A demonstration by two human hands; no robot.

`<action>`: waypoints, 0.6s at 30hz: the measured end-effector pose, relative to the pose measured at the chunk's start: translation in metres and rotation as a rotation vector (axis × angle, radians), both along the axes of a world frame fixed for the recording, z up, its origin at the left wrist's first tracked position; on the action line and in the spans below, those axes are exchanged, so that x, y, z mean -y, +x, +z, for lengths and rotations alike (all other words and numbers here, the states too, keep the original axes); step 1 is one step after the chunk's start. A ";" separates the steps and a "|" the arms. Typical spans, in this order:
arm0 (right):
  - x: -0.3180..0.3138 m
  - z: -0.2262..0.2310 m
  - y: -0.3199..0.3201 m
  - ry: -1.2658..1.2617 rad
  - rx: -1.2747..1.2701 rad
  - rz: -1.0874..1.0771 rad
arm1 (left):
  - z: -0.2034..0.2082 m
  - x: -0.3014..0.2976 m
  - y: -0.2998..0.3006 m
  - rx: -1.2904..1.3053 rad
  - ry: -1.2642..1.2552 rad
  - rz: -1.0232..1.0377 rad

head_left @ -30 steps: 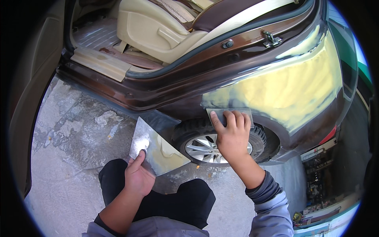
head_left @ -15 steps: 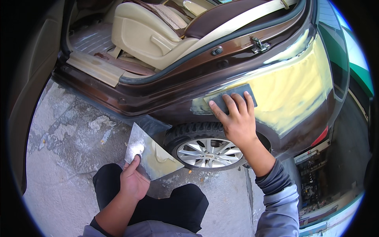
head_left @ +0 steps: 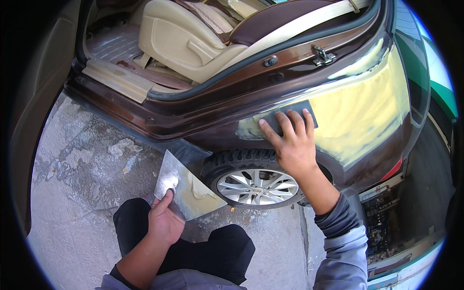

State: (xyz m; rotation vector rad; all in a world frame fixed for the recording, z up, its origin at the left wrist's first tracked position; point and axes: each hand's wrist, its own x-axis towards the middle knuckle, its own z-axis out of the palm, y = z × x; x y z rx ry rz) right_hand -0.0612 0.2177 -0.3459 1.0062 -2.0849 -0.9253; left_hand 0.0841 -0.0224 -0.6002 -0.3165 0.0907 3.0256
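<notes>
In my left hand (head_left: 165, 220) is a flat metal plate (head_left: 166, 170), tilted, with my thumb on its face. Pale yellow filler paste (head_left: 200, 189) is smeared along the plate's right side. My right hand (head_left: 296, 145) holds a dark, flat rectangular spreader (head_left: 305, 110) against the car's rear side panel, above the wheel, its fingers spread over it. Pale yellow filler (head_left: 357, 113) covers a wide stretch of the brown panel right of the spreader. A thinner yellowish patch (head_left: 247, 129) shows at the spreader's left end. My thumb and fingers hide part of the spreader.
Below the panel stands the rear wheel (head_left: 258, 186) with silver spokes. The rear doorway is open, with a beige seat (head_left: 179, 43) inside, a door latch striker (head_left: 324, 56) on its frame and the door (head_left: 46, 72) at left. Stained concrete (head_left: 82, 193) lies beneath.
The view has shifted slightly, so the car sits a little farther right. Both hands keep their hold; the spreader has barely moved against the panel.
</notes>
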 end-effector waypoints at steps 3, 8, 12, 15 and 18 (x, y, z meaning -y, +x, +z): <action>0.001 0.000 0.000 0.001 0.006 -0.008 | -0.001 0.000 -0.001 0.002 0.003 -0.008; 0.006 0.001 0.001 -0.001 0.023 -0.048 | -0.001 -0.003 -0.003 0.014 -0.004 -0.015; 0.011 0.001 0.004 -0.037 0.058 -0.087 | -0.002 -0.007 -0.006 0.029 -0.012 -0.027; 0.013 -0.004 0.007 -0.096 0.066 -0.103 | -0.003 -0.008 -0.008 0.025 0.003 -0.037; 0.013 -0.010 0.009 -0.129 0.060 -0.111 | -0.005 -0.009 -0.009 0.033 0.008 -0.042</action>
